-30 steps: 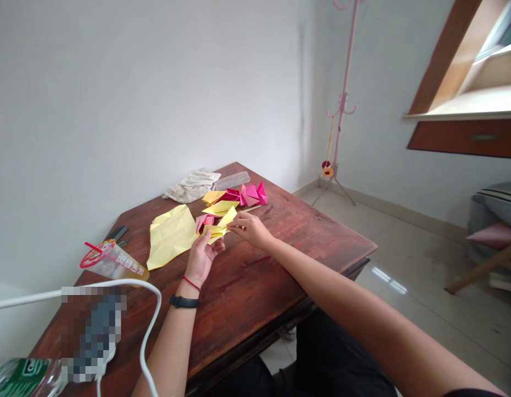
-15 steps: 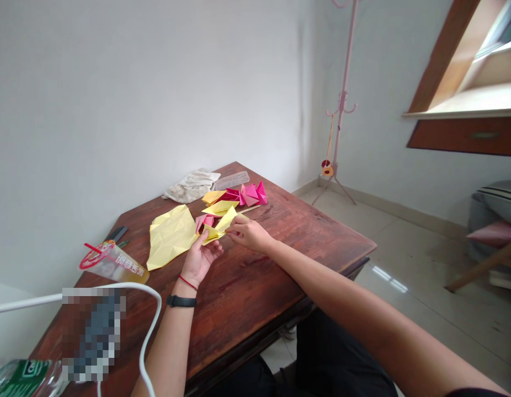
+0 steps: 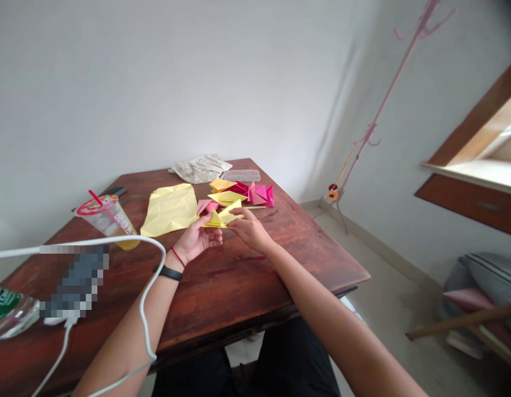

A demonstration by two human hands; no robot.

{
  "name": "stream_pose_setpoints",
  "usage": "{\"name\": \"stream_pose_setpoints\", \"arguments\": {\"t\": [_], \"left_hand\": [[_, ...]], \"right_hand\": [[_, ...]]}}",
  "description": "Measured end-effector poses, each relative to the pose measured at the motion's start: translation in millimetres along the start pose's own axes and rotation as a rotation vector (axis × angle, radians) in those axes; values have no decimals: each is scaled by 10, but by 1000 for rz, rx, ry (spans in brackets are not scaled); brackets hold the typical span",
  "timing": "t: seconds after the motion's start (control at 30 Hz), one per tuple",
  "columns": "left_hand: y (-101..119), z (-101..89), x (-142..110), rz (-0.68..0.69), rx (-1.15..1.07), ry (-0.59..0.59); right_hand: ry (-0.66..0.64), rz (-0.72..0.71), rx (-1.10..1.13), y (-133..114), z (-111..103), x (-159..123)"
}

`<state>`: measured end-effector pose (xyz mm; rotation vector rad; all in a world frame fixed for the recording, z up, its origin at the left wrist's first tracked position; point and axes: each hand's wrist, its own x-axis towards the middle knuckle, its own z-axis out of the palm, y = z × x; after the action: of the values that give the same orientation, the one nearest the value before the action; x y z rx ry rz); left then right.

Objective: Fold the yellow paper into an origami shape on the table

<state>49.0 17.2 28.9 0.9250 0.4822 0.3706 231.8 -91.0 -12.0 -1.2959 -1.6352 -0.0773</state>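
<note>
Folded yellow paper point(image 3: 216, 219) is up between both hands, over the table point(image 3: 239, 286) near its middle; left hand point(image 3: 197, 238) has its near end pinched, thumb on top, other fingers half-curled below; right hand point(image 3: 252, 230) sits at the other end, fingers narrow and bent, index over the upright flap; right fingertips blend into the paper, so cannot tell if they're pinching or just touching; hands also cover part of the folds; pink folded paper point(image 3: 205, 206) just behind is partly blocked; thin stick point(image 3: 257, 207) shows only its far end past the right hand; dark flat object point(image 3: 120, 191) is mostly behind the tilted cup point(image 3: 125, 223); pixelated patch point(image 3: 75, 275) masks whatever lies there; bottle point(image 3: 9, 311) is cut by the left frame edge, coat rack point(image 3: 390, 99) by the top; white cable point(image 3: 145, 309) loops across the left forearm, tight on that side; yellow sheet point(image 3: 170, 207) lies left of the hands, magenta folded paper point(image 3: 261, 194) beyond them; most room is right and toward the body, where wood runs out to the right corner and near edge; near edge passes under both forearms.
</note>
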Motion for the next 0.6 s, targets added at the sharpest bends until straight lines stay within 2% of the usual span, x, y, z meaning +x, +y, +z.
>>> {"name": "stream_pose_setpoints", "arguments": {"t": [0.1, 0.13, 0.3, 0.43, 0.5, 0.6], "left_hand": [[2, -52, 15, -2, -69, -34], [4, -74, 21, -16, -60, -80], [10, -143, 42, 8, -67, -206], [-31, -116, 63, 35, 23, -257], [-86, -98, 90, 100, 126, -220], [-206, -78, 153, 310, 433, -33]], "right_hand": [[-39, 88, 138, -23, 33, -6], [-45, 134, 191, -34, 50, -7], [-85, 426, 494, -105, 135, -19], [-19, 561, 564, -146, 160, -16], [55, 618, 578, -145, 159, -10], [196, 682, 620, -116, 151, 1]]}}
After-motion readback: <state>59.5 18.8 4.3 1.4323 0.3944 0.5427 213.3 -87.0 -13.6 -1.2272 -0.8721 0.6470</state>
